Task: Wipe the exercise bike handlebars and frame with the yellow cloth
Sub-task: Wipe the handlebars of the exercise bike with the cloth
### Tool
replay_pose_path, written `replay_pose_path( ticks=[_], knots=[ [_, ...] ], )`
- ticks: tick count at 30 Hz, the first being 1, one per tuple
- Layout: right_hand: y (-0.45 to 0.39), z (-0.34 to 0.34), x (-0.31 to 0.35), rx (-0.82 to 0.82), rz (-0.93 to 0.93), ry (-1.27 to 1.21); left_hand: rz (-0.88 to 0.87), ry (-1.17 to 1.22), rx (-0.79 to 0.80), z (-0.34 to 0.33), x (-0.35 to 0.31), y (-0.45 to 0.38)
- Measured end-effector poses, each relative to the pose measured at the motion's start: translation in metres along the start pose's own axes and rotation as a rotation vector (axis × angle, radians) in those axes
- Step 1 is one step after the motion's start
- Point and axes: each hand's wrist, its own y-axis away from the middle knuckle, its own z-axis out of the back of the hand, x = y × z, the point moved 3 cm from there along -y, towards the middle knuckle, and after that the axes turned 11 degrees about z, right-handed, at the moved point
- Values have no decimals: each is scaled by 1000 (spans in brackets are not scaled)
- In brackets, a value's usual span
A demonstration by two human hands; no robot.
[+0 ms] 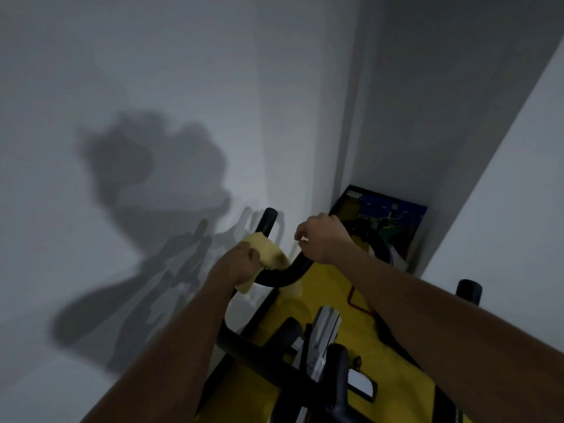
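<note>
1. The left hand [244,261] has its fingers curled around the yellow cloth [268,251], bunching it against the black handlebar [274,277]. The grip is closed on the cloth, which wraps over the bar just below the upright left bar end [268,221].
2. Part of the cloth hangs below the hand on the near side of the bar; another fold shows beneath the curve of the bar.
3. The right hand [320,238] sits on the right-hand stretch of the same handlebar. Its fingers bend down over the bar; whether they close fully around it cannot be told from this angle.
4. Both forearms reach in from the lower edge of the view, bare to the frame edge.
5. The exercise bike frame [323,337] stands below the hands: black tubing, a silver metal post and a second black bar end [468,290] at the right.
6. A yellow mat [335,288] with a dark border lies on the floor under the bike.
7. A blue and yellow item [393,221] stands in the corner beyond the mat; its detail is too dim to identify.
8. The white wall [152,87] at left carries the shadow of the person and of the bike.
</note>
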Motion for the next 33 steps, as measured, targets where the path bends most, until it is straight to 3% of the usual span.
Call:
replay_pose_path(
  ticks=[4,11,17,19,21,23,25,27,33],
  knots=[
    [21,6,-32,-101,-55,95,57,113,21,-20,-4,-2],
    [28,-6,-54,-89,-83,-9,134,136,-5,-30,2,-30],
    [17,-16,-56,6,-93,59,76,326,-47,-36,-1,-53],
    [9,-19,-52,41,-88,110,47,392,-170,-35,-4,-46],
    [3,-21,-49,70,-81,149,19,544,-70,-35,-9,-45],
    [0,-22,-48,91,-69,169,-121,462,-183,-40,-5,-52],
    [0,-23,-49,94,-61,199,-45,590,-104,-33,-14,-47],
    [0,-23,-49,103,-57,230,-59,443,-323,-26,-25,-55],
    [-6,-27,-43,94,-23,242,-64,392,-307,-4,-69,-87]
  ],
)
